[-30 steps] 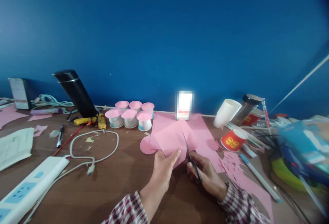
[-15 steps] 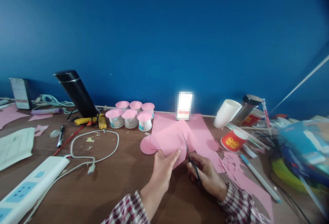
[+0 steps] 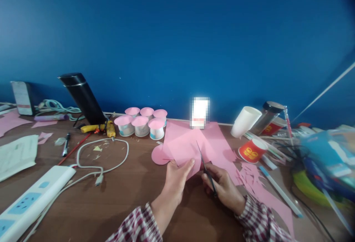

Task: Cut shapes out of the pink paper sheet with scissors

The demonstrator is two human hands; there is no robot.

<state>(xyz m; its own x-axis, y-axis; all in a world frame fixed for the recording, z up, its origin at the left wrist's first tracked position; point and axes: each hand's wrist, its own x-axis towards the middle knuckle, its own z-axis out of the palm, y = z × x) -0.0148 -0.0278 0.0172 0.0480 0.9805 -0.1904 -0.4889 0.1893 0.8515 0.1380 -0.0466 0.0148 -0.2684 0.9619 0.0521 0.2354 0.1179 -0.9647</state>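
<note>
The left hand (image 3: 175,177) is pinched on the near edge of a pink paper sheet (image 3: 183,147), thumb on top and fingers under it, lifting that edge a little off the wooden table (image 3: 124,197). Just to its right, the right hand (image 3: 222,186) is closed around the handles of a pair of scissors (image 3: 205,166), whose dark blades point away and up into the sheet (whether the blades are apart or together cannot be told at this size). Both wrists show checked sleeves.

The sheet lies at the middle of the table, overlapping more pink paper that reaches to the blue wall, with a rounded pink piece (image 3: 158,155) sticking out at its left. To the right of the hands lie pink paper scraps (image 3: 253,182), a blue-tipped pen (image 3: 280,192) and a red paper cup (image 3: 252,150) on its side; farther back a white cup (image 3: 244,121) leans beside a dark-lidded jar (image 3: 267,116).

Left of the sheet, near the wall, stand six small pots with pink tops (image 3: 141,123). Farther left are a yellow glue gun (image 3: 102,128), a tilted black flask (image 3: 83,99), a white cable (image 3: 102,160) and, at the near left, a white power strip (image 3: 30,201).
</note>
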